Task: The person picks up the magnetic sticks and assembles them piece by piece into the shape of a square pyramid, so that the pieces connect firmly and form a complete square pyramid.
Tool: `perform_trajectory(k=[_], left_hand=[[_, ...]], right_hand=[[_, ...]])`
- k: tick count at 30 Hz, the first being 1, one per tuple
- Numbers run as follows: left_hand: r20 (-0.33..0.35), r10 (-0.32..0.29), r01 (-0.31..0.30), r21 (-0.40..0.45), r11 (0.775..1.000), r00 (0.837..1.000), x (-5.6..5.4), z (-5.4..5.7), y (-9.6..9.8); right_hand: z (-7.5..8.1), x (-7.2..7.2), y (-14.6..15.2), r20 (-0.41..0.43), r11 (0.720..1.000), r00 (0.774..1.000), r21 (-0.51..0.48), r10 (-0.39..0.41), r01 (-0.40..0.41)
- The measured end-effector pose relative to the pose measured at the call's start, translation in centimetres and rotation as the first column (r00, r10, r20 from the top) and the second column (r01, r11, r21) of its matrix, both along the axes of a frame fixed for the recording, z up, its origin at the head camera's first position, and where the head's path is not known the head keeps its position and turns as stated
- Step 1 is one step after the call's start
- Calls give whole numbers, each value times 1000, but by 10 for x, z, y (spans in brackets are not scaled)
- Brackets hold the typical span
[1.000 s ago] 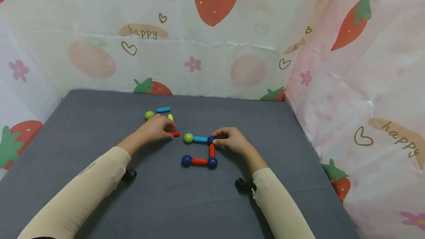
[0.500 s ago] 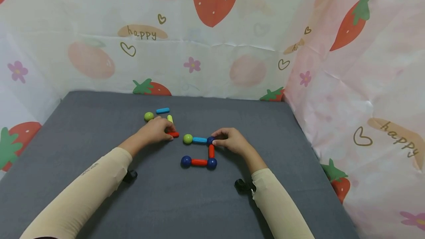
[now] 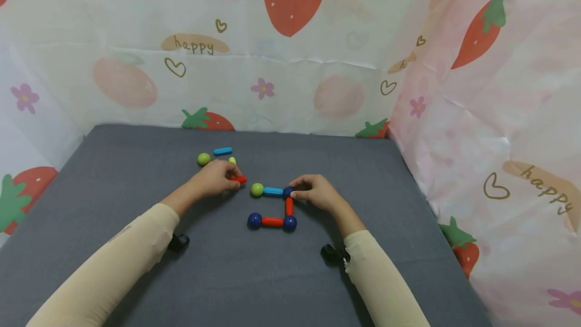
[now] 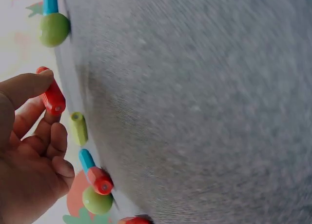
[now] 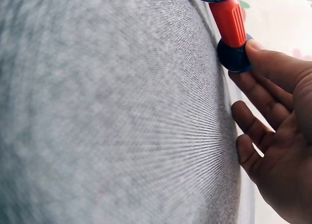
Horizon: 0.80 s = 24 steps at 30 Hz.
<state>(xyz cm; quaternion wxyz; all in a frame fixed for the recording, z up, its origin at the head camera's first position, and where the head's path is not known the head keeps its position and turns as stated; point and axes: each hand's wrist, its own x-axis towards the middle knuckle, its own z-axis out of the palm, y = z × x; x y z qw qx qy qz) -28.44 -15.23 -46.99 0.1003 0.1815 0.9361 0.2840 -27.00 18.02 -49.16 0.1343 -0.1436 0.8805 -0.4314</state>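
Note:
My left hand pinches a red rod between thumb and fingers, lifted off the cloth in the left wrist view. At the far corner of a joined shape, my right hand pinches a dark blue ball. From that ball a light blue rod runs left to a green ball. A second red rod comes nearer to another blue ball. There a third red rod leads left to a blue ball. The shape is open on its left side.
Beyond my left hand lie a loose green ball, a blue rod and a yellow-green rod. More red pieces, one a rod, show in the left wrist view. A strawberry-print curtain borders the grey table.
My left hand has raised the red rod slightly off the table and shifted a little right. The right hand and the joined shape stay in place.

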Motion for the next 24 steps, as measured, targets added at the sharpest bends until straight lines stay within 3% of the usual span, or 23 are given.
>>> perform_trajectory(k=[8, 14, 24], left_hand=[[75, 66, -76, 134, 988, 995, 13, 9, 3], [169, 93, -129, 213, 968, 981, 21, 12, 5], [277, 139, -212, 255, 943, 951, 34, 10, 12]], right_hand=[[-1, 0, 0, 9, 1000, 1000, -4, -1, 1], [0, 0, 1, 11, 1000, 1000, -5, 1, -1], [1, 0, 0, 13, 1000, 1000, -6, -3, 3]])
